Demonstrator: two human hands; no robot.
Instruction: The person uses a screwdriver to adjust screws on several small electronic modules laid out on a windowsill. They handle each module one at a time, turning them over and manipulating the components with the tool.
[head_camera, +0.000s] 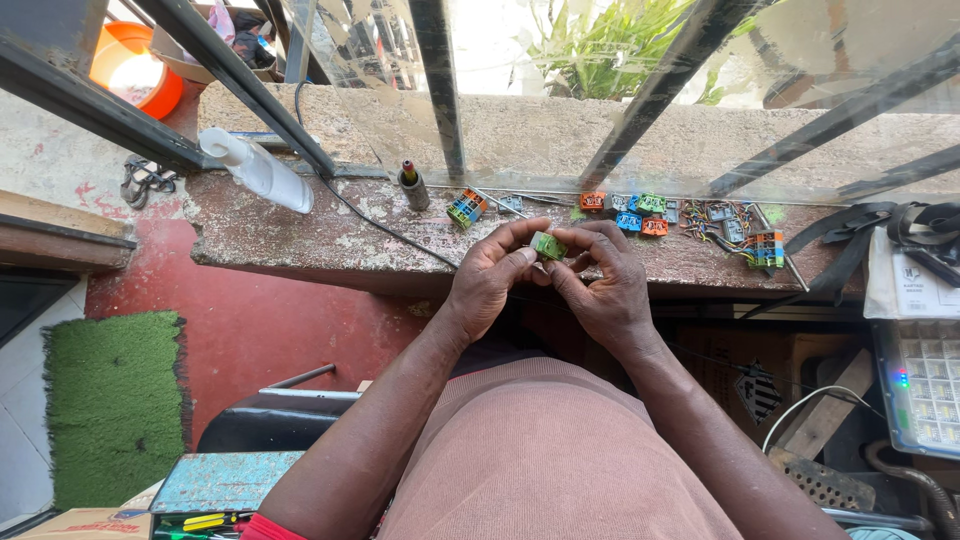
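A small green connector block (548, 245) is pinched at centre frame, just above the concrete ledge (300, 235), between the fingertips of the left hand (490, 280) and the right hand (605, 285); both hands are closed on it. For this handling, the block is best kept steady by one hand while the other works at it with its fingertips, close over the ledge so that a dropped part is caught there. Whether a wire or pin is being worked cannot be told, the fingers covering it.

To the right, at upper centre, orange, blue and green connector blocks (630, 210) lie in a loose row with thin coloured wires (725, 225). A white spray bottle (258, 170) lies at upper left. At the right edge a white paper label (905, 285) with dark print is seen, and below it a clear compartment box (925, 385). A cardboard box (90, 524) shows at lower left.
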